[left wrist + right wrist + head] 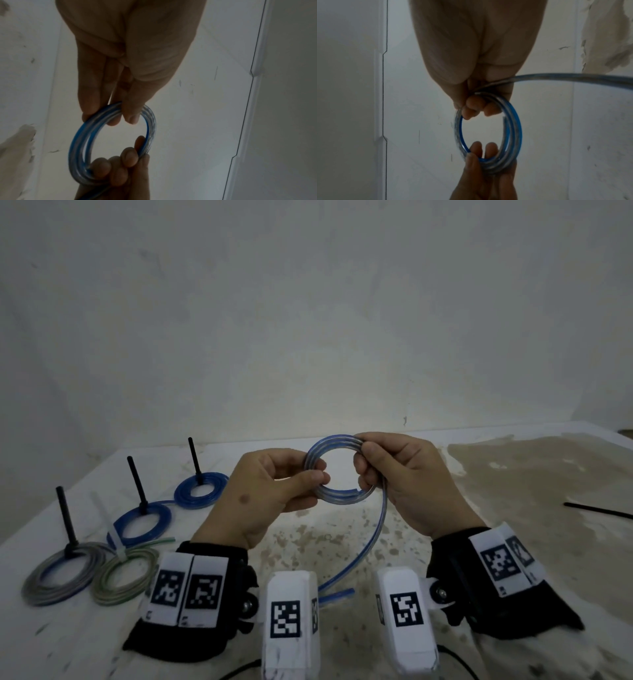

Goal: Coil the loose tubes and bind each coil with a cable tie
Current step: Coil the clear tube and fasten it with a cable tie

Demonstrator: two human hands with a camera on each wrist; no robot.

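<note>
A clear tube with a blue stripe is wound into a small coil [337,469] held upright above the table, also seen as the coil [113,136] and the coil [511,132]. My left hand [274,491] pinches its left side between thumb and fingers. My right hand [404,477] grips its right side with curled fingers. The tube's loose tail [370,539] hangs down from the right hand and ends near the table's front edge. A black cable tie [597,510] lies on the table at the far right.
Several tied coils lie at the left: two blue coils [200,490] with black ties standing up, a grey coil [60,573] with a black tie and a greenish coil [125,575] with a white tie. A wall rises behind the stained table [513,491].
</note>
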